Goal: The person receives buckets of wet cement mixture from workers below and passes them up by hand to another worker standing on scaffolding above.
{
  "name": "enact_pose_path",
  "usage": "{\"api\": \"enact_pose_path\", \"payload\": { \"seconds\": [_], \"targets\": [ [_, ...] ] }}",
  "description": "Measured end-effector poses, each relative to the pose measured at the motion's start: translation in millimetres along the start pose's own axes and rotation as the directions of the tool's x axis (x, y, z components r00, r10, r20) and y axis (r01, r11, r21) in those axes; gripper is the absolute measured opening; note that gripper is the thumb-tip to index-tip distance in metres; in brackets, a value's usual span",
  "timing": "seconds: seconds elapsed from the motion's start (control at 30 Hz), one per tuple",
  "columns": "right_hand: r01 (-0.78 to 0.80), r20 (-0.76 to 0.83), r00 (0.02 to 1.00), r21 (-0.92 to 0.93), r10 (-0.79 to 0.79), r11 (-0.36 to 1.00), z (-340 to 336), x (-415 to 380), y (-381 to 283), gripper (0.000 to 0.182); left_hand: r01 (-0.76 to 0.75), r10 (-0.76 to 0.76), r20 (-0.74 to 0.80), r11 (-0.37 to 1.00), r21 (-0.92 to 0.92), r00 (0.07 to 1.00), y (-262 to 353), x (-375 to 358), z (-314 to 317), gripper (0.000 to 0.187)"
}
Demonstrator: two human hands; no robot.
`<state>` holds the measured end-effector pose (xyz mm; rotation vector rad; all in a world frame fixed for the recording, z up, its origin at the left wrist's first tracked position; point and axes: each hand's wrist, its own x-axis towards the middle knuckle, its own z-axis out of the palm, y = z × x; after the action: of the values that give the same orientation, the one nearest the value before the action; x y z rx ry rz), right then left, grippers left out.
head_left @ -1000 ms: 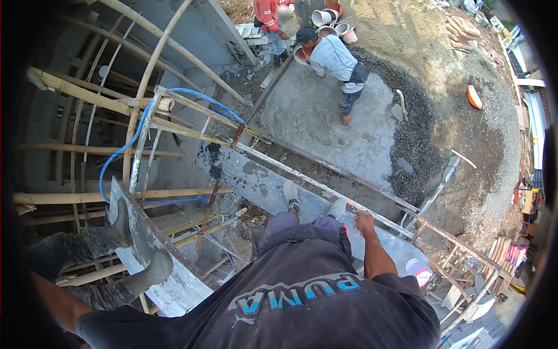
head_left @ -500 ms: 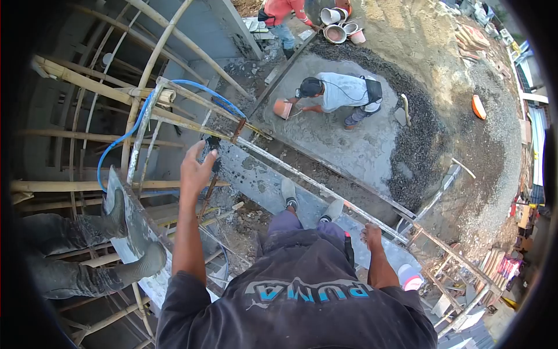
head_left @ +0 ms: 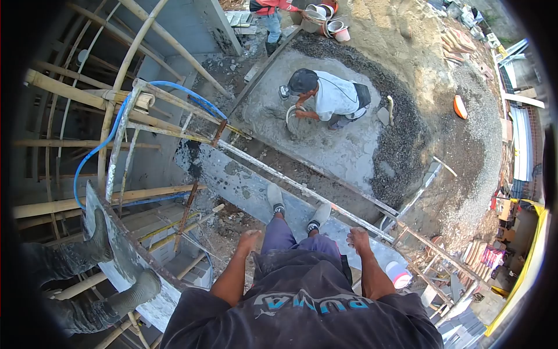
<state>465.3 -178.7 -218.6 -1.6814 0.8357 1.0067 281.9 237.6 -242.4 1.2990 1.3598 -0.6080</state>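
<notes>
My left hand hangs beside my left thigh, its fingers curled; nothing can be made out in it. My right hand is at my right side above the plank, fingers bent, also with nothing visible in it. Both my feet stand on a grey, cement-stained plank. Along its far side runs a pale scaffold rail. Below, a person in a light shirt bends over wet cement and holds a bucket tipped into it.
Another person stands beside stacked buckets. Two booted legs of someone else are on a board at the left. Bamboo poles and a blue hose fill the left side. A white bucket is near my right arm.
My left hand has dropped from its raised place near the rail to my side. The person below has lowered the bucket into the cement. The person at the top now holds a bucket.
</notes>
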Motion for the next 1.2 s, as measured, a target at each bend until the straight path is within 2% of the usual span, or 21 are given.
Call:
{"api": "enact_pose_path", "payload": {
  "seconds": [0.03,0.13,0.23,0.3,0.37,0.43,0.5,0.57,0.67,0.7,0.77,0.8,0.87,0.97,1.1,1.17,1.2],
  "targets": [
    [0.005,0.001,1.000,-0.018,-0.005,1.000,9.2,-2.2,-8.5,0.024,0.084,-0.085,-0.015,0.995,-0.054,0.996,19.0,-7.3,-3.0,0.039],
    [0.029,0.029,0.999,-0.079,-0.027,0.996,39.4,-10.6,-36.4,0.027,0.006,-0.014,-0.060,0.992,-0.128,0.998,46.2,12.9,-12.4,0.040],
    [0.062,0.108,0.993,-0.138,-0.047,0.989,65.9,-8.6,-38.9,0.030,-0.090,0.090,0.012,0.996,-0.008,0.996,76.4,59.2,-14.9,0.044],
    [0.084,0.143,0.988,-0.201,-0.055,0.976,86.3,-12.5,-37.5,0.031,-0.198,0.201,-0.031,0.976,0.096,0.979,90.6,104.0,-2.8,0.050],
    [0.155,0.190,0.976,-0.266,-0.105,0.952,105.8,-9.6,-19.5,0.030,-0.316,0.315,0.031,0.945,0.086,0.949,135.1,116.3,14.6,0.055],
    [0.247,0.244,0.955,-0.323,-0.172,0.914,118.8,14.9,35.5,0.029,-0.418,0.412,0.073,0.897,0.142,0.908,168.8,144.0,37.5,0.063],
    [0.058,0.244,0.969,-0.345,0.029,0.937,140.6,2.4,42.7,0.030,-0.509,0.494,0.121,0.826,0.244,0.861,197.3,185.2,64.1,0.073],
    [0.052,0.174,0.984,-0.413,0.023,0.909,156.5,-0.7,71.4,0.029,-0.605,0.590,0.163,0.712,0.356,0.791,233.3,222.2,92.4,0.078],
    [0.168,0.041,0.982,-0.629,-0.183,0.759,174.0,-16.3,76.6,0.027,-0.664,0.658,0.223,0.558,0.498,0.720,288.6,271.1,140.8,0.078],
    [0.134,-0.013,0.984,-0.618,-0.180,0.775,179.3,-18.0,69.6,0.027,-0.681,0.680,0.251,0.489,0.546,0.689,305.6,283.3,154.8,0.078],
    [0.068,-0.125,0.977,-0.586,-0.174,0.807,187.8,-12.9,57.1,0.026,-0.732,0.813,0.214,0.331,0.596,0.542,324.3,307.0,181.1,0.072],
    [0.071,-0.151,0.970,-0.574,-0.190,0.816,188.1,-7.5,60.8,0.026,-0.731,0.725,0.305,0.387,0.562,0.618,335.9,316.8,187.4,0.069],
    [0.083,-0.200,0.953,-0.547,-0.226,0.833,186.4,-4.2,67.0,0.027,-0.703,0.514,0.480,0.496,0.509,0.711,352.9,323.1,195.8,0.064],
    [0.082,-0.206,0.954,-0.521,-0.219,0.850,187.1,-8.8,61.8,0.026,-0.740,0.379,0.650,0.485,0.466,0.658,334.6,283.3,173.2,0.059],
    [0.174,-0.192,0.932,-0.506,-0.307,0.845,183.0,-12.7,64.7,0.025,-0.698,0.488,0.511,0.595,0.398,0.708,253.6,272.4,175.0,0.052],
    [0.222,-0.183,0.917,-0.503,-0.354,0.835,176.6,-14.9,76.1,0.024,-0.623,0.411,0.492,0.659,0.421,0.767,246.5,256.4,170.7,0.048],
    [0.169,-0.174,0.942,-0.491,-0.286,0.855,174.0,-13.4,80.7,0.025,-0.575,0.363,0.477,0.690,0.439,0.801,239.4,247.8,162.7,0.046]
  ]
}}
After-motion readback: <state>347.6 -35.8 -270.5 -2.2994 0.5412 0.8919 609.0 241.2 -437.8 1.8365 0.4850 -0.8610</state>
